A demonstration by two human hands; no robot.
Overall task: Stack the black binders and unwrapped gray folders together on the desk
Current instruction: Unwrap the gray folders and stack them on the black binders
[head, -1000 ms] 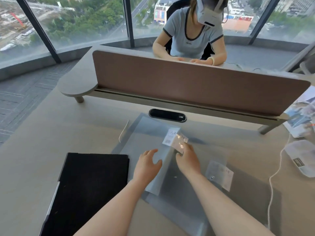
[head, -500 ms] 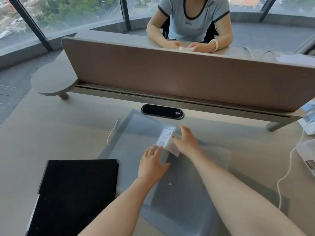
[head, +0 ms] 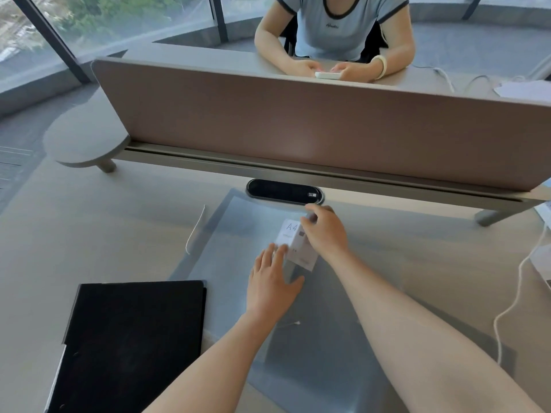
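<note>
A grey folder in clear wrap (head: 238, 234) lies flat on the desk in front of me, over another grey folder (head: 328, 353) that reaches toward the near edge. A white "A4" label (head: 293, 238) sits on the wrap. My right hand (head: 325, 231) pinches the wrap at the label's far edge. My left hand (head: 272, 283) lies flat on the folder just below the label, fingers apart. A black binder (head: 131, 338) rests flat at the near left, apart from the folders.
A brown divider panel (head: 298, 129) crosses the desk behind a black oval cable port (head: 283, 192). Another person sits beyond it holding a white device (head: 329, 75). A white cord (head: 512, 299) runs along the right. A thin white strip (head: 195, 231) lies left of the folders.
My right hand has slid farther from me along the label, toward the cable port. My left hand stays pressed on the folder. The view has tilted down and closer.
</note>
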